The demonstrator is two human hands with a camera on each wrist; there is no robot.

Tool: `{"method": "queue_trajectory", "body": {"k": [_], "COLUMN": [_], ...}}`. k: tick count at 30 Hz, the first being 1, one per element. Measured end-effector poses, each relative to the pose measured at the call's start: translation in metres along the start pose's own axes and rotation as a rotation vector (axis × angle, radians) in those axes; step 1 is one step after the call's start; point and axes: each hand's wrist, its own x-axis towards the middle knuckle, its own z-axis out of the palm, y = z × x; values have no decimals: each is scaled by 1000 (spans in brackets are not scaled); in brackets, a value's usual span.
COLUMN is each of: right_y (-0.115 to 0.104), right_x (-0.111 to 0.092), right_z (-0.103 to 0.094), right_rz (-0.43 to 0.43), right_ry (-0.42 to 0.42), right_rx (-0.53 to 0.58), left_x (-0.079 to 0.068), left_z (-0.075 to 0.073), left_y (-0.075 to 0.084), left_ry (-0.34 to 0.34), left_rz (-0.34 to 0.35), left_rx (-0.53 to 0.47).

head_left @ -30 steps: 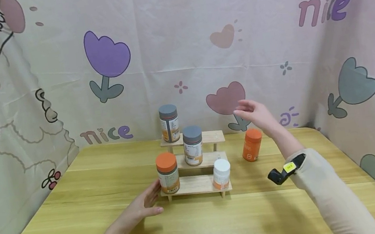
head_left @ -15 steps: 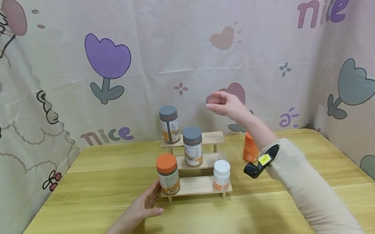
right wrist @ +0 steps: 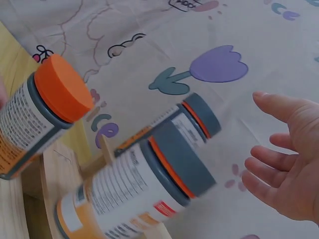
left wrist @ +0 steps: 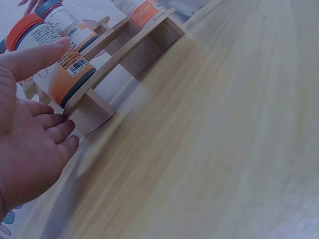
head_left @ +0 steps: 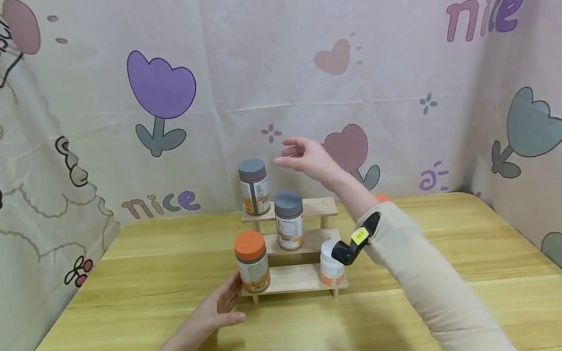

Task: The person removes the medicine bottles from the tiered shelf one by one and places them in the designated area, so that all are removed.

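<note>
A three-step wooden stand [head_left: 295, 278] holds several supplement bottles. My left hand [head_left: 209, 314] is at the left end of its lowest step, fingertips right by the orange-capped bottle [head_left: 252, 263]; in the left wrist view the palm [left wrist: 30, 149] faces the stand, fingers loosely extended. My right hand [head_left: 308, 159] hovers in the air, holding nothing, just right of the grey-capped bottle [head_left: 254, 188] on the top step. Below it, another grey-capped bottle [head_left: 290, 222] stands on the middle step. The right wrist view shows the right hand [right wrist: 289, 159] with thumb and fingers spread apart.
A small white-capped bottle [head_left: 330, 267] stands on the right of the lowest step, partly covered by the right wrist camera [head_left: 350, 248]. Behind the right forearm, only the orange cap [head_left: 383, 197] of another bottle shows. A patterned cloth [head_left: 253, 53] hangs behind the wooden table [head_left: 189, 248].
My right hand has moved left, from above the orange bottle at the right to beside the top-step bottle. Its forearm now covers most of that orange bottle. The left hand has stayed put.
</note>
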Motion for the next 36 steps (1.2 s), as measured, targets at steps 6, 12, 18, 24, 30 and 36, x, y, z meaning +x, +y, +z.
{"method": "queue_trajectory", "body": {"k": [6,12,18,24,30,36], "right_y": [-4,-3,-3,-4,-5,-5], "right_x": [5,10,13,17,20,20], "right_z": [19,32,41,50,57,59], "right_rz": [5,7,12,1,-13,-9], "right_ry": [-25,-37,-43,-29,-7,20], "right_rx": [-10,11,-32,-126,-196,-245], "left_x": [0,1,1,0,-1,-1], "left_z": [0,0,0,0,0,0], "left_y": [-1,0,0,0,-1,-1], "left_ry": [2,2,-1,-5,-6,-8], "left_rz": [3,2,5,7,7,10], "left_rx": [3,0,0,-13,-8,-6]}}
